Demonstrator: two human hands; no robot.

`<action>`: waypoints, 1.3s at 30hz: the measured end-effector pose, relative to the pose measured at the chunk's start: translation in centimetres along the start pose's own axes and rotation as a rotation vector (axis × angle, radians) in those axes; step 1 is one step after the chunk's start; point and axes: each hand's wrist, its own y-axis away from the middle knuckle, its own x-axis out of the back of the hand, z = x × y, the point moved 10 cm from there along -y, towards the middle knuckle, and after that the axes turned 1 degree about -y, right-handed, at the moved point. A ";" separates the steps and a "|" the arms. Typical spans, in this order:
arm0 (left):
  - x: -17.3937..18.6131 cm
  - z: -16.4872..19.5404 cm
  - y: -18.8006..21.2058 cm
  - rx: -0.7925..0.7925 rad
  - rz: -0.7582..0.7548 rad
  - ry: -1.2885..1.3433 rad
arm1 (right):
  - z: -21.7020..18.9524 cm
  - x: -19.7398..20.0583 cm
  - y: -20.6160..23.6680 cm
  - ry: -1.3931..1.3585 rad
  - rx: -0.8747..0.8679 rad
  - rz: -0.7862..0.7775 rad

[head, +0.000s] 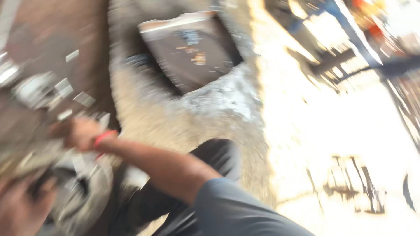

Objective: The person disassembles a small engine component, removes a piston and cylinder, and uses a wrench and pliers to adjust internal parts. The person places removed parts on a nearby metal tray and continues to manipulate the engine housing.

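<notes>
The right hand (78, 133), with a red wristband, seems to close its fingers on a blurred grey metal piece (83, 188) beside the knee; the left hand (19, 207) presses it from below, its grip unreadable. The judged step is steadying the piece, which calls next for a firmer hold.

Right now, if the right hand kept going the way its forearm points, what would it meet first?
The right hand points left and slightly up, toward the pale scraps on the brown surface. Those look first in line, though blur hides depth.
</notes>
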 end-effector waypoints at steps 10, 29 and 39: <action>0.5 4.7 -1.3 -0.445 -0.038 -0.490 | -1.1 1.7 4.5 -0.510 -0.241 0.034; 5.8 5.6 0.8 -0.136 0.138 -0.473 | 0.4 -4.3 2.7 -0.820 -0.124 0.069; 6.0 5.4 0.6 -0.234 0.188 -0.456 | 2.4 -6.7 -0.4 -0.713 -0.274 -0.006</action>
